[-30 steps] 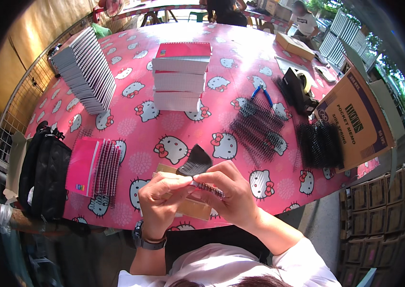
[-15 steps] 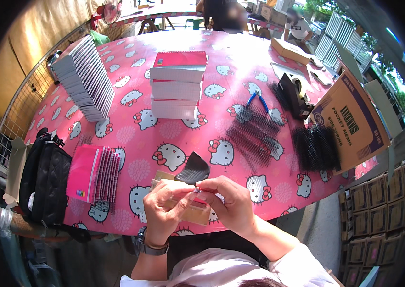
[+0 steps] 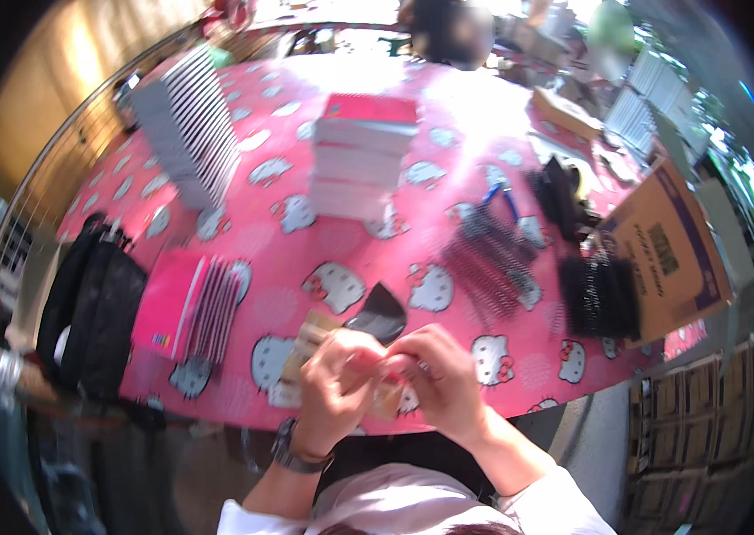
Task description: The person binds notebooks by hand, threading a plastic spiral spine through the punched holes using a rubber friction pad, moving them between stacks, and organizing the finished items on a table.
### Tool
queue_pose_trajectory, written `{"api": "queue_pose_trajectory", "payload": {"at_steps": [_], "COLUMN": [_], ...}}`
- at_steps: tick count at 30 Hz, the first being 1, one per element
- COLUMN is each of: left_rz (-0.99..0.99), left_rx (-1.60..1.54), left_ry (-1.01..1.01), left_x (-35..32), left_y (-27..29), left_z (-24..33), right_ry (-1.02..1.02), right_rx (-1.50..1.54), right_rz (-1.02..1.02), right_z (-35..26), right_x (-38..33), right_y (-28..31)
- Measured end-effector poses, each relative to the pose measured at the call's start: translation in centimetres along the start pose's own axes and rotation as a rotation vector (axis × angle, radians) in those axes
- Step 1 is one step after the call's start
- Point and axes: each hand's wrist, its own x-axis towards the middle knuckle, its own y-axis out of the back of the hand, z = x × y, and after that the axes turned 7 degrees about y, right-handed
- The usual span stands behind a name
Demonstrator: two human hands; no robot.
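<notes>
My left hand (image 3: 335, 385) and my right hand (image 3: 445, 383) meet fingertip to fingertip over the near edge of the table. Both are closed in a pinch; whatever lies between the fingers is small and smeared by motion. Just beyond them rests a black, curved, wedge-shaped piece (image 3: 379, 314). A tan, board-like piece (image 3: 384, 401) lies under the hands, mostly covered by them. To the left, a row of pink-covered notebooks (image 3: 166, 301) overlaps on the tablecloth. Dark spiral binding coils (image 3: 488, 267) are spread to the right, with blue-handled pliers (image 3: 509, 203) at their far end.
A tall stack of spiral notebooks (image 3: 183, 134) stands far left, and a paper stack with a pink top (image 3: 364, 169) stands mid-table. A black bag (image 3: 102, 316) sits at the left edge. At right are bunched black coils (image 3: 600, 299) and an open carton (image 3: 673, 254).
The whole view has shifted, so the table's things sit farther right in the picture, and it is blurrier. My hands stay together, still pinching.
</notes>
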Motion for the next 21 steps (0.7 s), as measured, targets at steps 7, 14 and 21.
{"api": "queue_pose_trajectory", "payload": {"at_steps": [7, 14, 21], "left_rz": [0.010, 0.732, 0.380], "left_rx": [0.095, 0.072, 0.902], "left_ry": [-0.041, -0.136, -0.333], "left_x": [-0.2, 3.5, 9.2], "left_y": [-0.7, 8.9, 21.0], "left_z": [0.0, 2.5, 6.2], "right_ry": [0.022, 0.041, -0.145], "right_rx": [-0.077, 0.032, 0.060], "right_rz": [-0.105, 0.245, 0.074], "right_z": [0.1, 1.7, 4.8], "right_x": [0.0, 1.6, -0.9], "right_y": [0.4, 4.8, 6.2]}}
